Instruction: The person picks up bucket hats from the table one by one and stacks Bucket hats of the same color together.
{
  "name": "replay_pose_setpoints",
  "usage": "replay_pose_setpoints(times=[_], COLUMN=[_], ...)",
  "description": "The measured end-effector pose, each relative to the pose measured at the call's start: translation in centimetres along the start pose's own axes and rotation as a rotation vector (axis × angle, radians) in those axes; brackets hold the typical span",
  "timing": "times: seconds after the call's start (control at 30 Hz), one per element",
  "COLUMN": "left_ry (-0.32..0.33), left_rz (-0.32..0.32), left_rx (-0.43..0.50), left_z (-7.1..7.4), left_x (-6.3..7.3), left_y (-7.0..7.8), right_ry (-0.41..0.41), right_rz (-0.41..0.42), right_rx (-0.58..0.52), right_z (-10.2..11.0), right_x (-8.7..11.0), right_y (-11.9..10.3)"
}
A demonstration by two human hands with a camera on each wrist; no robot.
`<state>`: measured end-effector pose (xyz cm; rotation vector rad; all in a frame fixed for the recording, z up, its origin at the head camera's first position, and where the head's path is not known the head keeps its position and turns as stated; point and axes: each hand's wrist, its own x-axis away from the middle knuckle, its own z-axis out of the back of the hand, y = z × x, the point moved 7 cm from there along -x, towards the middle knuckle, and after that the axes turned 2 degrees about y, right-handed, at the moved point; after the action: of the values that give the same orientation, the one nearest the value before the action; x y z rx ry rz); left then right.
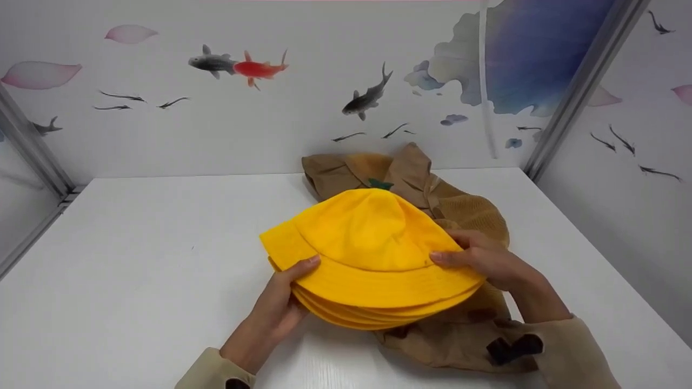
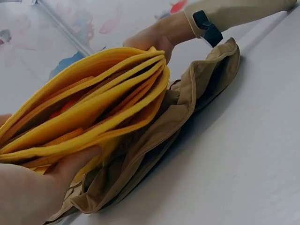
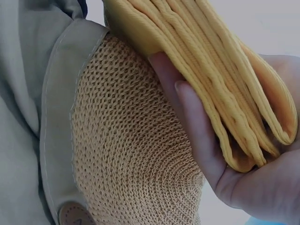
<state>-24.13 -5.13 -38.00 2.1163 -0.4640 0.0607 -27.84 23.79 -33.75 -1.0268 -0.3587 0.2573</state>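
A stack of several yellow bucket hats [image 1: 373, 232], nested and flattened, is held up above the table between both hands. My left hand [image 1: 278, 300] grips the brims at the left, its thumb on top and its fingers underneath. At the right side my right hand [image 1: 486, 259] pinches the stack, thumb on the top hat. In the left wrist view the layered brims [image 2: 89, 108] gape apart, with something red between them. Beneath the stack lies a pile of brown fabric hats [image 1: 470, 216]; the right wrist view shows a tan knitted part [image 3: 136, 140] close to the fingers.
A white table [image 1: 135, 259] spreads under everything. White panels [image 1: 259, 129] printed with fish and petals stand behind and at the sides, joined by metal posts [image 1: 584, 92]. A small green piece [image 1: 380, 184] shows behind the top yellow hat.
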Motion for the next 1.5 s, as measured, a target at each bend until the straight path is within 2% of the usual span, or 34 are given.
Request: replay_pose_setpoints(times=[0.13, 0.4, 0.67, 0.87, 1.0, 1.23, 1.37, 1.5], left_ry=[-0.021, 0.052, 0.020, 0.133, 0.174, 0.225, 0.247, 0.272], left_rz=[0.020, -0.010, -0.005, -0.077, -0.122, -0.186, -0.182, -0.165], left_rx=[-0.036, -0.068, -0.098, -0.090, -0.070, -0.076, -0.063, -0.041], left_z=[0.3, 1.0, 1.0, 1.7, 1.8, 2.9, 3.8, 4.7], left_x=[0.0, 0.1, 0.7, 1.1, 1.4, 2.7, 3.3, 4.0], left_y=[0.0, -0.2, -0.1, 0.4, 1.0, 2.9, 3.6, 4.6], right_ry=[-0.020, -0.005, 0.060, 0.095, 0.102, 0.069, 0.042, -0.002], right_rz=[0.000, 0.024, 0.013, 0.002, -0.021, -0.063, -0.069, -0.041], right_rx=[-0.040, -0.059, -0.061, -0.052, -0.071, -0.209, -0.248, -0.252], right_z=[0.0, -0.3, -0.3, -0.5, -0.7, -1.4, -1.5, -1.6], right_x=[0.0, -0.1, 0.2, 0.0, -0.4, -1.0, -1.1, -1.1], right_y=[0.0, -0.2, -0.7, -1.1, -1.1, -0.9, -0.9, -1.0])
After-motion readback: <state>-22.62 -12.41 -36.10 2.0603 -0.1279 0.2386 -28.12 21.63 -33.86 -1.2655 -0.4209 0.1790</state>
